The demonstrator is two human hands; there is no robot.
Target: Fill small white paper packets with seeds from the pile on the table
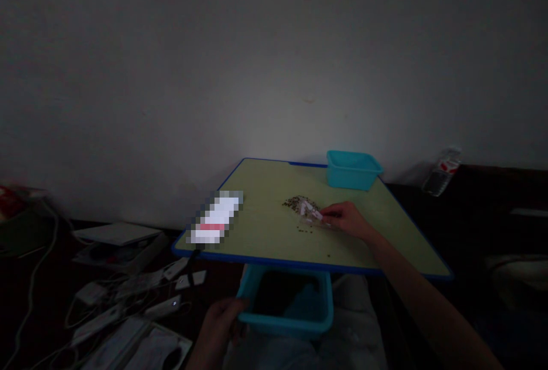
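Below the table's front edge, my left hand (pixel 225 314) grips the left rim of a blue plastic basin (pixel 291 323) that rests on my lap. Dark shadow or dark contents fill part of that basin; I cannot tell which. Over the table, my right hand (pixel 346 218) pinches a clear plastic piece (pixel 311 212), perhaps a bag or scoop. It touches the near right side of a pile of small dark grains (pixel 293 203). A few loose grains lie nearer the front edge.
The pale table (pixel 261 187) has a blue rim. A second blue basin (pixel 351 176) stands at its back right corner. A blurred-out lit phone (pixel 217 218) lies at the left with a cable. Power strips (pixel 97 324) and cords cover the floor. A clear bottle (pixel 443 173) is at the right.
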